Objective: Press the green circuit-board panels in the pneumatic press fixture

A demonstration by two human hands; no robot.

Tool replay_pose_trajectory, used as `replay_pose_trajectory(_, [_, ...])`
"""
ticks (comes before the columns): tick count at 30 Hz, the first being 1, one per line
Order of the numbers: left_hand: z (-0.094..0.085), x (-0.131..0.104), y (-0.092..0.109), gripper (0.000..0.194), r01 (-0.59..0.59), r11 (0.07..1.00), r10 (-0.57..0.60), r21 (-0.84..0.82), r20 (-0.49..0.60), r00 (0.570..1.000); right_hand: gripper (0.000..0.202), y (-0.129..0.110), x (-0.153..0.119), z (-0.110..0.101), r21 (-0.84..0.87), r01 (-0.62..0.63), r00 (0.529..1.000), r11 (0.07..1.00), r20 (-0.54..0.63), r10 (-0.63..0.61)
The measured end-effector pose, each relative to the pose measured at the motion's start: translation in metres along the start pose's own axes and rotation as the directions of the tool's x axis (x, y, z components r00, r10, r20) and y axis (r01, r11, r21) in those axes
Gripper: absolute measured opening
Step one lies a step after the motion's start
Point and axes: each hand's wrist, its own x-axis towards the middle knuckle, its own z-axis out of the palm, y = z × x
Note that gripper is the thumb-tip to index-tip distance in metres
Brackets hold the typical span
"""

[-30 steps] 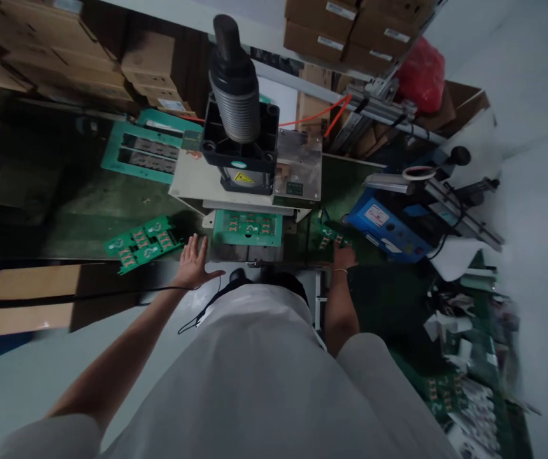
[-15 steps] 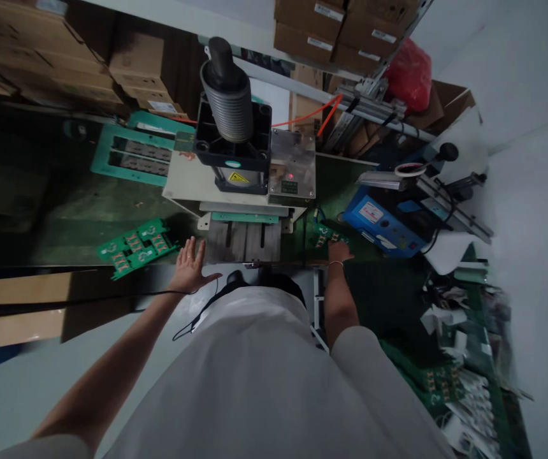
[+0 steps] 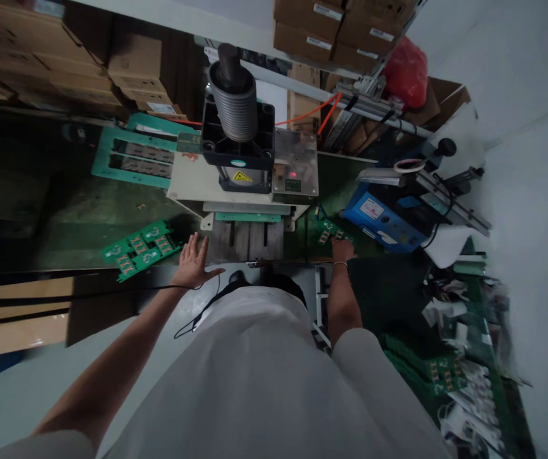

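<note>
My left hand (image 3: 192, 262) is stretched out over the table's front edge, fingers spread and nothing in them. Just left of its fingertips lies a group of green circuit boards (image 3: 143, 248) with copper-coloured patches. On the right side, my right hand (image 3: 343, 249) is curled over the near end of another green circuit board (image 3: 327, 231); its fingertips are partly hidden. Between my hands stands a bench press (image 3: 238, 153) with a ribbed cylinder on top. Its slotted metal base plate (image 3: 248, 242) lies bare under a green strip.
Right of the press sits a blue control box (image 3: 383, 220) with a tape roll (image 3: 408, 166) above it. A teal frame (image 3: 133, 156) lies at back left. Cardboard boxes (image 3: 135, 60) are stacked behind. More circuit boards (image 3: 446, 375) and white parts lie at lower right. A dark cable (image 3: 111, 293) crosses my left forearm.
The whole view has shifted slightly as my head moved. Both hands and the circuit boards stay in nearly the same places on the table.
</note>
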Motion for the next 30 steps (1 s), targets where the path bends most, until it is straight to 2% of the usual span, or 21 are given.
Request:
replay_pose_trajectory(7, [-0.005, 0.027, -0.001, 0.104, -0.102, 0.994, 0.098, -0.047, -0.078, 0.992, 0.039, 0.01, -0.041, -0.019, 0.023, 0.117, 0.993, 0.993, -0.037, -0.116])
replay_pose_trajectory(13, [-0.013, 0.052, 0.014, 0.066, -0.221, 0.972, 0.211, -0.077, -0.118, 0.97, 0.033, 0.001, -0.084, -0.026, 0.059, 0.178, 0.984, 0.982, -0.022, -0.177])
replay_pose_trajectory(16, [-0.017, 0.064, 0.023, 0.055, -0.266, 0.96, 0.253, -0.088, -0.133, 0.958, 0.032, -0.002, -0.103, -0.025, 0.078, 0.237, 0.971, 0.968, -0.036, -0.235])
replay_pose_trajectory(20, [-0.022, 0.079, 0.033, 0.054, -0.288, 0.955, 0.279, -0.075, -0.108, 0.954, 0.034, -0.003, -0.123, -0.026, 0.095, 0.311, 0.95, 0.946, -0.053, -0.307])
replay_pose_trajectory(24, [-0.022, 0.089, 0.044, 0.059, -0.271, 0.962, 0.271, -0.02, -0.006, 0.963, 0.032, -0.004, -0.136, -0.029, 0.072, 0.335, 0.942, 0.94, -0.013, -0.335])
replay_pose_trajectory(30, [-0.01, 0.084, 0.065, 0.079, -0.343, 0.939, 0.336, 0.034, 0.141, 0.931, 0.031, -0.004, -0.153, -0.034, 0.074, 0.335, 0.941, 0.939, 0.031, -0.338])
